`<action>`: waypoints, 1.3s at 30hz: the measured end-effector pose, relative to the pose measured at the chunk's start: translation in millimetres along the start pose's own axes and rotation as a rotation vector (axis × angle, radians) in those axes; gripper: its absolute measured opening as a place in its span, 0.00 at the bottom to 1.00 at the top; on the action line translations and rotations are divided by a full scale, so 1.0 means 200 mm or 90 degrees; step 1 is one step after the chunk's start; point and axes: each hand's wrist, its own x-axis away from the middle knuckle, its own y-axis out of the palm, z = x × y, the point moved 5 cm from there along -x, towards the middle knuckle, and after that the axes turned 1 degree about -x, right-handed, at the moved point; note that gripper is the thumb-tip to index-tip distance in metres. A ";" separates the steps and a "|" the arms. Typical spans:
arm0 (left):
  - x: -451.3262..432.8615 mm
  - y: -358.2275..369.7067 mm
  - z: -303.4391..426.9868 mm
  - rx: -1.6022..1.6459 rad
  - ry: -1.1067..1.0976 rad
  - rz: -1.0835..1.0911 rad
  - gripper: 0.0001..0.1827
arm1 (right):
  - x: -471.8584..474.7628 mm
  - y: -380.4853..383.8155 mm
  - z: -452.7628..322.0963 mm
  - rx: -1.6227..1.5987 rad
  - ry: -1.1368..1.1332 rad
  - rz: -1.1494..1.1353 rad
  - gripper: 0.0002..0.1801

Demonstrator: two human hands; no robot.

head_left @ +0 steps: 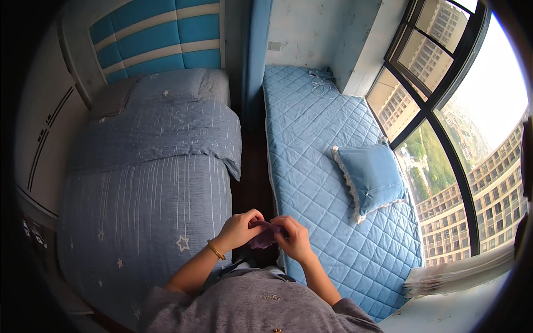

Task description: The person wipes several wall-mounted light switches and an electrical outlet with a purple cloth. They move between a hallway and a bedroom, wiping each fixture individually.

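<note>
A small purple cloth (263, 239) hangs between my two hands in front of my body, above the dark gap between the beds. My left hand (242, 228), with a gold bangle at the wrist, pinches its left side. On the other side, my right hand (294, 237) grips the cloth's upper right part. Both hands are close together, with the fingertips bent inward. Folds and fingers hide part of the cloth, and its exact kind cannot be told.
To the left is a bed with a grey-blue star-patterned duvet (145, 195) and pillows (166, 87). A blue quilted pad (308, 166) lies to the right, bearing a lace-edged cushion (370, 175) and a white cable (322, 88). Large windows (431, 104) stand beyond.
</note>
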 end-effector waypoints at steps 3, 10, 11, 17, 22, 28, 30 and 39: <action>-0.35 -0.14 -0.17 0.103 -0.080 0.040 0.08 | -0.36 0.06 0.08 0.137 -0.082 0.036 0.14; -1.18 -0.24 -0.49 0.600 -0.258 -0.062 0.17 | -1.01 0.14 0.61 0.164 -0.047 0.141 0.22; -1.33 -0.28 -0.51 0.579 -0.252 -0.093 0.18 | -1.12 0.12 0.74 0.130 0.008 0.137 0.20; -2.18 -0.67 -0.60 0.401 -0.185 -0.184 0.22 | -1.82 0.07 1.42 -0.259 0.305 0.128 0.13; -2.71 -1.02 -0.88 0.356 -0.255 -0.081 0.21 | -2.28 0.15 1.96 -0.628 0.445 0.270 0.16; -3.64 -1.39 -1.04 0.225 -0.042 -0.080 0.22 | -2.83 0.25 2.49 -0.846 0.498 0.358 0.18; -3.93 -1.50 -1.01 0.157 0.016 -0.078 0.24 | -3.07 0.26 2.59 -0.759 0.482 0.349 0.18; -5.29 -1.72 -0.93 -0.067 0.314 -0.014 0.30 | -4.20 0.14 3.06 -0.218 0.309 0.466 0.10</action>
